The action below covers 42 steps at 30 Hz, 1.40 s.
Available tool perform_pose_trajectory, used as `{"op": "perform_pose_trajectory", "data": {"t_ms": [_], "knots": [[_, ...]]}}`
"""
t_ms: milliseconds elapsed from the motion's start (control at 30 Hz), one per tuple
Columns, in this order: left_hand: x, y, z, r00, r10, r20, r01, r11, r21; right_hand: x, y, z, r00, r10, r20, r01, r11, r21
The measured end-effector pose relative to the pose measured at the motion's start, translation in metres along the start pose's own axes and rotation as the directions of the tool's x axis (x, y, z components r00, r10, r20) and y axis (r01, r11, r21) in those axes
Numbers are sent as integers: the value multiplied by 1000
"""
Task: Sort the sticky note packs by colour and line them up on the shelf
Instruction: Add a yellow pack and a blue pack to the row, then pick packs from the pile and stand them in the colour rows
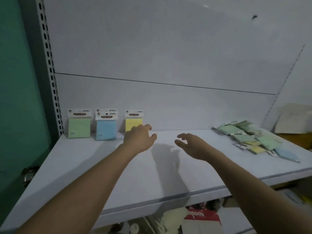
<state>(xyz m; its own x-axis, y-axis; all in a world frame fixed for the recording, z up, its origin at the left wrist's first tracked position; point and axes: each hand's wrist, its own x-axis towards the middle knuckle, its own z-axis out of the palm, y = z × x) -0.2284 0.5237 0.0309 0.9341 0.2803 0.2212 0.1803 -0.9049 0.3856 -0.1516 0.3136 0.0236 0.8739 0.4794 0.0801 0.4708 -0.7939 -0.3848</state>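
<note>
The white shelf [152, 179] carries a blurred pile of packs [253, 141] at its right edge. The left hand [139, 141], fingers loose and empty, hides the yellow pack's [132, 124] lower corner. The right hand [192, 146] hangs empty too.

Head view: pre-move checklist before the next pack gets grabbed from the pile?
1. Left hand free: ok, fingers loosely curled, holding nothing.
2. Right hand free: ok, holding nothing.
3. Upright row at the back: ok, green pack, blue pack, yellow pack standing apart.
4. Second pack behind the blue one: ok, its header shows; colour cannot tell.
5. Unsorted pile within reach: cannot tell; it lies to the right of the right hand.
6. Shelf space right of yellow: ok.
</note>
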Motion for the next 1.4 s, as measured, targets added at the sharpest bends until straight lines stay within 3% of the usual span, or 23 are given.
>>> {"op": "perform_pose_trajectory", "data": {"t_ms": [167,400,600,767,933,1033,1133,1267,1400], "knots": [[-28,100,4,990,10,139,-10,1000,0,-58,60,-70,999,-30,14,31,994,-106],[-47,226,22,989,50,139,-56,998,42,-125,166,-142,1000,10,5,-10,996,-89],[-44,300,62,984,72,165,-79,996,32,-141,241,-166,1000,20,-3,-20,999,-49],[-27,332,114,974,80,213,-82,997,-3,-128,300,-150,996,93,19,-93,995,26],[17,348,173,969,80,233,-40,984,-171,-90,351,-137,989,145,28,-147,985,90],[55,358,207,974,80,210,-13,953,-303,-63,379,-135,985,166,-39,-162,983,87],[96,369,237,985,5,174,65,916,-396,-33,408,-144,976,181,-119,-175,983,60],[138,381,263,980,-120,158,171,914,-369,9,450,-160,915,295,-274,-295,954,41],[159,390,274,952,-225,207,284,902,-327,39,480,-163,884,413,-221,-392,910,130]]}}
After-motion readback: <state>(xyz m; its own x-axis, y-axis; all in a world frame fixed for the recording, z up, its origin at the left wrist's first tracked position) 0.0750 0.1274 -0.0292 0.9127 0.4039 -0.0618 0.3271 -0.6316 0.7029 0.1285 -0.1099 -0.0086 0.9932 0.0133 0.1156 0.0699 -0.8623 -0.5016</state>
